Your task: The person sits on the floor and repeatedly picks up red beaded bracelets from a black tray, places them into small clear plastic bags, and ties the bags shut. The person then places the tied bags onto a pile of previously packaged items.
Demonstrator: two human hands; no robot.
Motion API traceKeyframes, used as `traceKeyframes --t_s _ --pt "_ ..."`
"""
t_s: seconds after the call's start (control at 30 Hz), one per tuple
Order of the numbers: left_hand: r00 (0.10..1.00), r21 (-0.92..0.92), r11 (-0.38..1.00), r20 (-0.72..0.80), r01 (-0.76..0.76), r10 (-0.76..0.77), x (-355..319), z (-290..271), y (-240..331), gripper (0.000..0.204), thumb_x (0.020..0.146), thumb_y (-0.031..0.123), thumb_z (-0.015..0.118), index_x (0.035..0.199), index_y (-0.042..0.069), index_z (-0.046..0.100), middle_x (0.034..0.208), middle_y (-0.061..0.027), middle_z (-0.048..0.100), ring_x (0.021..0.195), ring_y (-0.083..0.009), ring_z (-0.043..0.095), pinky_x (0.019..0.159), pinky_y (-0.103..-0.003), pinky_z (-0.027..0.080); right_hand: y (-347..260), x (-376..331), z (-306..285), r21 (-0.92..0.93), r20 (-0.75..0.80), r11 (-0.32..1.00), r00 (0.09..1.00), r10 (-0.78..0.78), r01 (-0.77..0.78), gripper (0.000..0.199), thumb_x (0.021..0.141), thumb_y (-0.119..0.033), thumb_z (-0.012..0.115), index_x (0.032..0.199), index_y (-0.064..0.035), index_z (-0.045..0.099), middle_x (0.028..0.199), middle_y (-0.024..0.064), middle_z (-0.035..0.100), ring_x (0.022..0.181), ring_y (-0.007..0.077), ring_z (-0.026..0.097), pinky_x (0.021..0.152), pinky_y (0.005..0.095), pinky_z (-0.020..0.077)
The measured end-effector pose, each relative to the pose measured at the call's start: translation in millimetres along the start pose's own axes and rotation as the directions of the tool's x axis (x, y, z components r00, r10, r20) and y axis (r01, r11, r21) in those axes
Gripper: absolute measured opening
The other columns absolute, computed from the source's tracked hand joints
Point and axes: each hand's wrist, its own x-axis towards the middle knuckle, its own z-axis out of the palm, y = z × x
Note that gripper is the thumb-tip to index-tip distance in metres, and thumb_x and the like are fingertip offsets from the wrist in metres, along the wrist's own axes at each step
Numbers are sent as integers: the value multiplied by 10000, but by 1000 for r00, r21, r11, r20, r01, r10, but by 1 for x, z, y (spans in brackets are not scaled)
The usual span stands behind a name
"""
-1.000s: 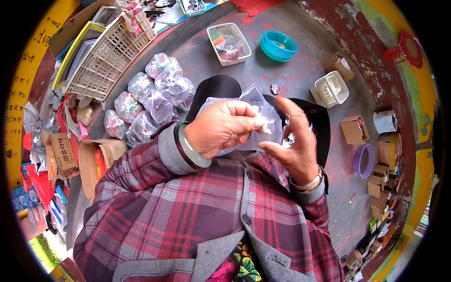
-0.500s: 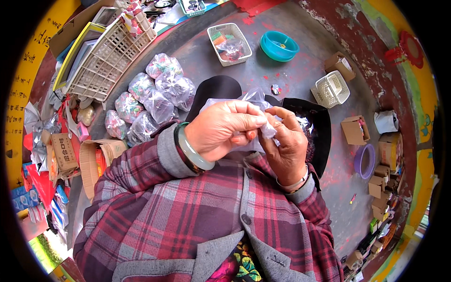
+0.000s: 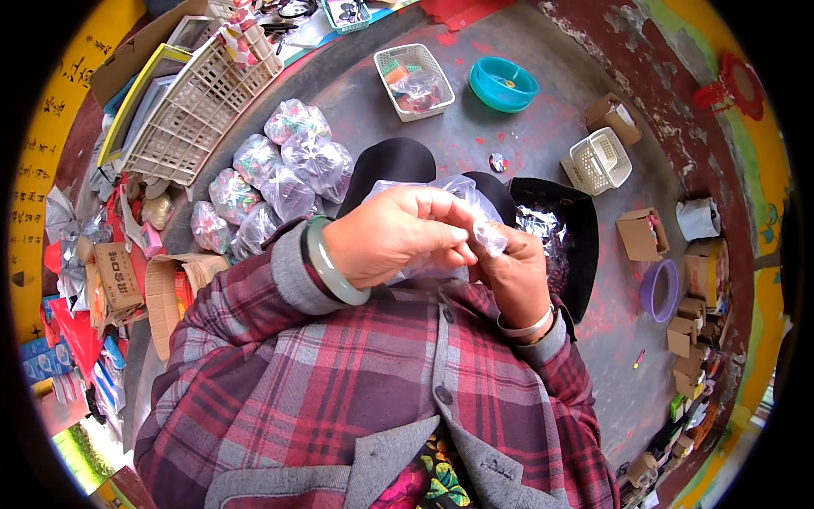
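Observation:
In front of my chest, a clear plastic bag lies over my dark-trousered lap. My right hand is closed round its bunched neck, with the crumpled end standing out above thumb and fingers. Just left of that neck, my left hand, with a pale bangle at the wrist, has thumb and fingers pinched together. Whatever lies between those fingertips is hidden or too small to make out. Beside my right knee sits a black open container with shiny clear-wrapped pieces in it.
Several filled clear bags are heaped on the floor to the left, near a white basket and a cardboard box. Ahead stand a white basket and teal basins. A purple basin and cardboard boxes line the right.
My left fingertips have drawn slightly left, away from the bag's bunched neck. The right hand has turned a little and keeps its hold, and more of the crumpled end shows.

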Motion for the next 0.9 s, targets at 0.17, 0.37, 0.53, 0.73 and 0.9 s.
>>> traceKeyframes --t_s 0.17,0.37,0.53,0.73,0.9 --pt "968 753 610 175 -248 177 -16 -11 22 337 801 -74 433 1130 -29 490 965 -128 598 856 -179 597 745 -288 480 -9 8 -4 251 -29 935 964 266 -250 200 862 -172 572 964 -8 623 679 14 581 504 50 463 437 163 326" --pt "943 855 -482 298 -194 149 -37 7 32 315 693 30 533 998 -37 490 724 -136 567 663 -237 599 562 -322 478 -2 12 -8 130 69 979 986 149 -157 192 871 -154 551 983 -7 604 719 20 596 529 49 495 422 158 332" --pt "941 817 -568 264 -101 213 -29 19 31 173 687 65 542 846 18 491 637 -80 516 595 -228 580 506 -318 461 -8 14 -7 84 -11 981 985 174 -172 161 856 -122 570 975 -22 611 678 30 604 479 43 468 398 157 305" --pt "821 850 -407 475 -335 316 -11 17 18 89 690 59 538 769 48 500 657 -86 511 610 -243 565 520 -330 462 -13 14 -5 -113 15 993 1000 27 -25 108 819 -103 620 852 -8 659 642 11 592 480 27 451 413 161 324" --pt "732 800 -153 595 -580 331 10 10 -1 123 696 40 568 802 41 505 698 -92 534 631 -264 572 540 -334 468 3 13 -3 106 62 994 998 15 -21 140 839 -85 587 911 18 648 685 17 596 551 31 491 480 157 375"
